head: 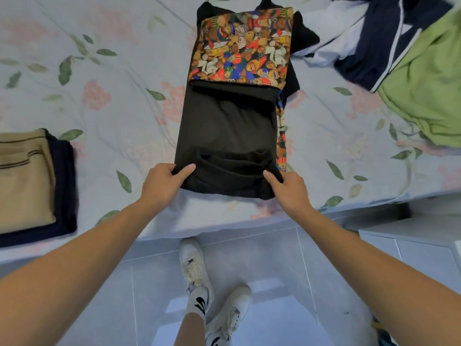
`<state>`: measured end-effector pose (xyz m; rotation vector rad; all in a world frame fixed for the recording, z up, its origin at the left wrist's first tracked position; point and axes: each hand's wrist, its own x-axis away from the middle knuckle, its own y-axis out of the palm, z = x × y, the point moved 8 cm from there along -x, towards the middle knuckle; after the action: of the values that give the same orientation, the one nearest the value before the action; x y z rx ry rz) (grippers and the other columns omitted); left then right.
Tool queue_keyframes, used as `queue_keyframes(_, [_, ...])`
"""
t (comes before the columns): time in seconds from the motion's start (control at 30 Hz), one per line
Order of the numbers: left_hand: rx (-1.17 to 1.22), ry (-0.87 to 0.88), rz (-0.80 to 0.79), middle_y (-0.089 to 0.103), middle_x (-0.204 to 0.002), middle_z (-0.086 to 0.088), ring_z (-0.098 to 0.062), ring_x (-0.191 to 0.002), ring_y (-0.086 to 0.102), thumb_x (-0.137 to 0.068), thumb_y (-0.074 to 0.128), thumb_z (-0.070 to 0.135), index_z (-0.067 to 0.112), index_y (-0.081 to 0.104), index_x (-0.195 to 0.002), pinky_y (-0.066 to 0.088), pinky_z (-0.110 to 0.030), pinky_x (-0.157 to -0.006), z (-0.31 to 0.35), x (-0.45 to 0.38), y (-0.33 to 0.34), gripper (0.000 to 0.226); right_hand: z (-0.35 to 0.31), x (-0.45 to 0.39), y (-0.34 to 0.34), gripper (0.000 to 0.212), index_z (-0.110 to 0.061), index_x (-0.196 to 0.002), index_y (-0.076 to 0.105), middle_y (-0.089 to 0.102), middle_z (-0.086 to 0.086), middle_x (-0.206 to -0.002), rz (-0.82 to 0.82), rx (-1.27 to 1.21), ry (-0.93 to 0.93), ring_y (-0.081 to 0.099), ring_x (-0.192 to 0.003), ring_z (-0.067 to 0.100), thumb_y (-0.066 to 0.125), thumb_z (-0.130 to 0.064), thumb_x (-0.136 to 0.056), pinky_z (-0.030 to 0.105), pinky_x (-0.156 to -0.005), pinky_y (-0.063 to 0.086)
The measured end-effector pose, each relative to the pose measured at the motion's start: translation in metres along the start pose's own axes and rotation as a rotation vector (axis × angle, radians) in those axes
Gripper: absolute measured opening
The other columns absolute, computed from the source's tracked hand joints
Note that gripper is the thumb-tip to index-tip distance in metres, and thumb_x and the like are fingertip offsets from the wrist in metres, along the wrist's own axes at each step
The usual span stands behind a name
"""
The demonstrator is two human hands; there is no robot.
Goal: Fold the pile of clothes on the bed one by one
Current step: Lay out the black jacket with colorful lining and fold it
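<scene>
Black cloth with a teddy-bear print panel, the garment (228,126) lies lengthwise in the middle of the bed (112,96), already narrowed into a long strip, its print end farthest from the person. Left hand (163,179) pinches the garment's near left corner, thumb on top. Right hand (287,187) pinches the near right corner the same way. Left of the garment sits a folded stack (32,183), tan over navy. Right of it, beyond the print end, lies the unfolded pile (399,58): white, navy and green pieces.
</scene>
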<state>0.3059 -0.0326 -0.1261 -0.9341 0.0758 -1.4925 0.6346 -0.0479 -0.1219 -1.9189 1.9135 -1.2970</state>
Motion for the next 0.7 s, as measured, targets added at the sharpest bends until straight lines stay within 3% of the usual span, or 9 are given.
queue_keyframes(0.13, [-0.132,-0.014,0.104,0.059,-0.066,-0.006,-0.024,-0.062,0.057,-0.100,0.051,0.062,0.010,0.053,-0.066,0.035,-0.031,-0.054,0.009,-0.022,0.006,0.062,0.004,-0.020,0.000,0.050,-0.012,-0.079,0.056,0.054,0.000,-0.073,0.152,0.138,0.090,0.051,-0.066,0.018,0.040,-0.048,-0.110,0.032,-0.062,0.034])
queue_keyframes(0.23, [-0.163,-0.002,0.183,0.062,-0.071,-0.004,-0.021,-0.065,0.059,-0.100,0.044,0.066,0.010,0.061,-0.075,0.039,-0.031,-0.058,0.014,-0.034,0.006,0.064,0.009,-0.031,-0.006,0.056,-0.007,-0.082,0.058,0.056,0.005,-0.076,0.247,0.234,0.129,0.051,-0.069,0.024,0.032,-0.045,-0.112,0.034,-0.067,0.036])
queue_keyframes(0.43, [-0.255,-0.057,0.205,0.065,-0.077,-0.007,-0.026,-0.070,0.061,-0.101,0.038,0.068,0.008,0.062,-0.082,0.042,-0.034,-0.060,0.012,-0.059,0.008,0.067,0.010,-0.057,-0.012,0.053,-0.012,-0.085,0.061,0.064,0.008,-0.080,0.322,0.348,0.131,0.056,-0.069,0.027,0.035,-0.050,-0.110,0.033,-0.061,0.037])
queue_keyframes(0.5, [-0.318,-0.029,0.259,0.063,-0.091,-0.008,-0.030,-0.084,0.063,-0.103,0.044,0.060,0.010,0.061,-0.095,0.044,-0.037,-0.064,0.020,-0.056,0.005,0.054,0.001,-0.057,-0.015,0.037,-0.016,-0.090,0.057,0.061,0.004,-0.085,0.388,0.345,0.065,0.058,-0.074,0.026,0.046,-0.046,-0.108,0.034,-0.061,0.038])
queue_keyframes(0.57, [-0.461,0.126,0.401,0.055,-0.114,-0.013,-0.033,-0.101,0.057,-0.102,0.059,0.040,0.014,0.055,-0.119,0.049,-0.042,-0.073,0.042,-0.047,-0.005,0.031,-0.019,-0.047,-0.025,0.022,-0.016,-0.096,0.049,0.050,0.001,-0.096,0.532,0.341,-0.075,0.049,-0.083,0.021,0.062,-0.034,-0.102,0.036,-0.066,0.040])
queue_keyframes(0.6, [-0.536,0.275,0.444,0.052,-0.119,-0.016,-0.035,-0.102,0.054,-0.098,0.066,0.024,0.014,0.052,-0.125,0.049,-0.045,-0.076,0.057,-0.040,-0.005,0.032,-0.032,-0.039,-0.029,0.021,-0.016,-0.097,0.048,0.046,0.000,-0.098,0.586,0.333,-0.157,0.043,-0.085,0.019,0.067,-0.026,-0.099,0.035,-0.068,0.040])
queue_keyframes(0.63, [-0.596,0.471,0.429,0.051,-0.118,-0.017,-0.037,-0.098,0.051,-0.092,0.069,0.008,0.012,0.052,-0.126,0.048,-0.047,-0.075,0.072,-0.032,0.002,0.037,-0.043,-0.033,-0.029,0.019,-0.016,-0.096,0.048,0.045,-0.002,-0.098,0.587,0.290,-0.256,0.042,-0.085,0.017,0.067,-0.018,-0.098,0.034,-0.069,0.040])
queue_keyframes(0.7, [-0.677,0.850,0.260,0.053,-0.114,-0.015,-0.035,-0.092,0.050,-0.077,0.068,-0.011,0.010,0.058,-0.122,0.043,-0.045,-0.071,0.082,-0.012,0.027,0.050,-0.061,-0.015,-0.013,0.014,-0.015,-0.095,0.052,0.048,-0.002,-0.095,0.424,0.162,-0.486,0.047,-0.084,0.018,0.062,-0.004,-0.095,0.038,-0.070,0.044])
